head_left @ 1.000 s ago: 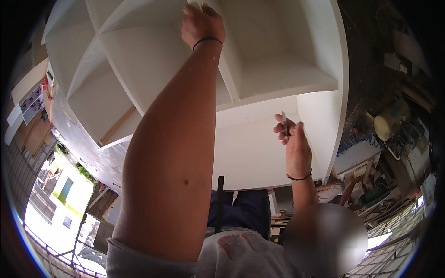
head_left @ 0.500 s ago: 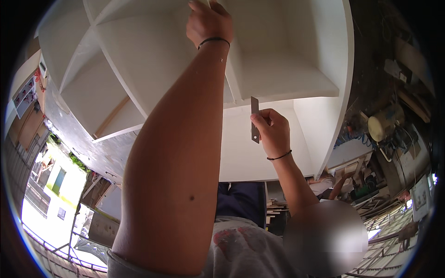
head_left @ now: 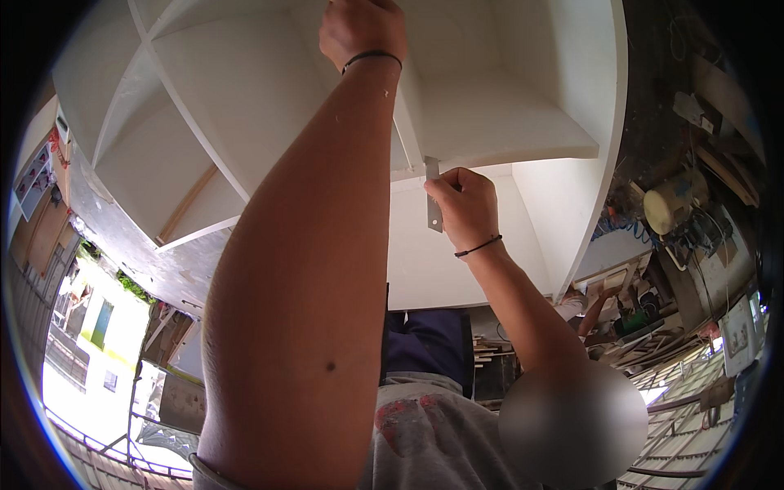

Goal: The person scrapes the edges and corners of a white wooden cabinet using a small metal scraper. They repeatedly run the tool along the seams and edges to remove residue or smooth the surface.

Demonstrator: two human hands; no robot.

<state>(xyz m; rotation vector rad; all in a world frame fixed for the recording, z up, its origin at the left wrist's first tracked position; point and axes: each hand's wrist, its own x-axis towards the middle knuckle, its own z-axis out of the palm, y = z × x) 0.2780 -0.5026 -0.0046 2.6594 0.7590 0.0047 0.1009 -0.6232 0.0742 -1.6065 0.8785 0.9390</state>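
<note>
In my right hand (head_left: pixel 467 204) a flat grey metal blade (head_left: pixel 434 214) with a small hole near its lower end is pinched between thumb and fingers. Its upper end meets the front edge of a white shelf board (head_left: pixel 523 155), close to where an upright divider (head_left: pixel 411 122) joins it. Higher up, at the top rim of the view, my left hand (head_left: pixel 363 34) is closed in front of the white compartments. Its fingertips are cut off by the picture's edge, so what it grips is hidden. Both wrists wear a thin dark band.
The white shelf unit (head_left: pixel 220 82) with several compartments fills the upper view. On the right lie a yellowish cylindrical tank (head_left: pixel 671 204), cables and scrap wood. Another person's arm (head_left: pixel 600 310) shows beyond, at right. A bright opening (head_left: pixel 94 327) is at far left.
My right hand has moved up and left, bringing the blade's end to the shelf edge. My left hand has risen slightly, and the view has shifted a little.
</note>
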